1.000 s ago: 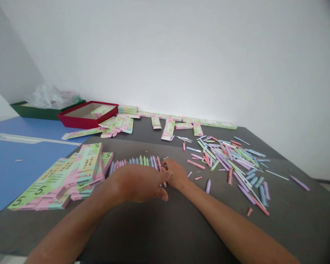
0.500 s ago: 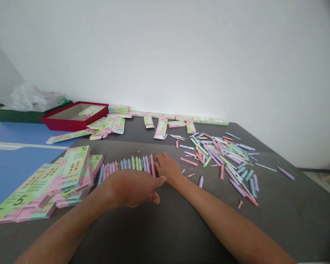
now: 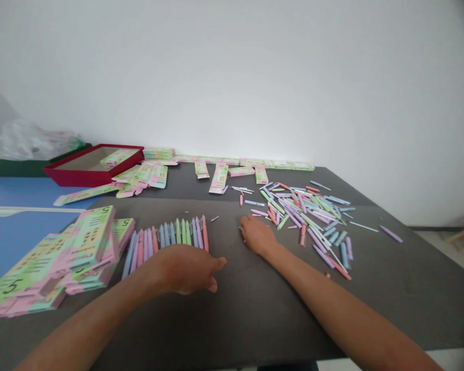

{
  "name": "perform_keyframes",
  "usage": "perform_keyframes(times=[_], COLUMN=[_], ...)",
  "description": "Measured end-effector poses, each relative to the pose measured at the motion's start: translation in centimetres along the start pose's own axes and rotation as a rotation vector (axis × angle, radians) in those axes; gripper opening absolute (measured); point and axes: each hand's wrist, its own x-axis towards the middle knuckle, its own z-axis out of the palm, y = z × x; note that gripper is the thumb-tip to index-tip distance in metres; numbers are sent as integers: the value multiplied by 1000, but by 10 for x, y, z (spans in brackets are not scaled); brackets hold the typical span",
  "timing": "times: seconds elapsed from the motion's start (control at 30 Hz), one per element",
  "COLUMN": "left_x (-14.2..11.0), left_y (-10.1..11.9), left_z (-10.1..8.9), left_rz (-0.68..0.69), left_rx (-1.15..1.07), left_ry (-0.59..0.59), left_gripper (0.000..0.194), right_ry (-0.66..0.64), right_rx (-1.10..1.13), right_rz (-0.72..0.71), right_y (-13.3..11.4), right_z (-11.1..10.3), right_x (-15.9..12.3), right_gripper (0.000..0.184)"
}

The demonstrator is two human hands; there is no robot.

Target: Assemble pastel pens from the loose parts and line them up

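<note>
Leaving the pen row, right hand nears scattered pen parts; left hand stays beside row; both grips, I cannot tell.

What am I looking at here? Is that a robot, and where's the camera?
No robot here! These are a person's own bare hands. Every picture comes from one camera worn on the person's head, looking forward and down.

On the dark table there's a neat row of colourful pens, with the left hand beside it. The right hand is near a messy heap of pen parts. Small boxes are piled at the left. I can't see anything held, but some fingers are hidden.
</note>
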Motion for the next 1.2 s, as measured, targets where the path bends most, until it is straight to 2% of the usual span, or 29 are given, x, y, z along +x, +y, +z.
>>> perform_keyframes(times=[0.13, 0.3, 0.37, 0.47, 0.57, 0.73, 0.93, 1.0, 1.07, 1.13, 1.2], left_x=[7, 17, 22, 28, 33, 40, 46, 47, 47, 46, 44], left_y=[4, 7, 8, 10, 10, 14, 13, 10, 8, 6, 5], left_z=[-2, 3, 6, 8, 6, 5, 9, 10, 10, 10, 9], left_rz=[-9, -17, -26, -31, -58, -60, -42, -41, -44, -46, -46], left_rx=[-5, -13, -21, -39, -52, -27, -3, -1, -2, -4, -8], left_ry=[-58, -90, -105, -132, -153, -227, -211, -208, -190, -166, -141], left_gripper=[56, 57, 57, 58, 58, 59, 59, 59, 58, 59, 61], right_ry=[137, 241, 206, 153, 111, 74, 337, 387, 413, 354, 240], right_rx=[22, -25, -31, -11, -11, -19, 322, 518, 875, 1228, 1411], right_rz=[101, 454, 571, 552, 455, 469, 482, 444, 340, 194, 68], right_y=[38, 121, 152, 180, 184, 182, 188, 186, 178, 164, 145], right_z=[-12, -36, -40, -33, -21, -14, -21, -25, -30, -36, -41], right_x=[-11, -6, -3, -2, -2, 0, -3, -6, -9, -12, -15], right_gripper=[25, 30, 30, 31, 31, 25, 19, 22, 25, 28, 31])
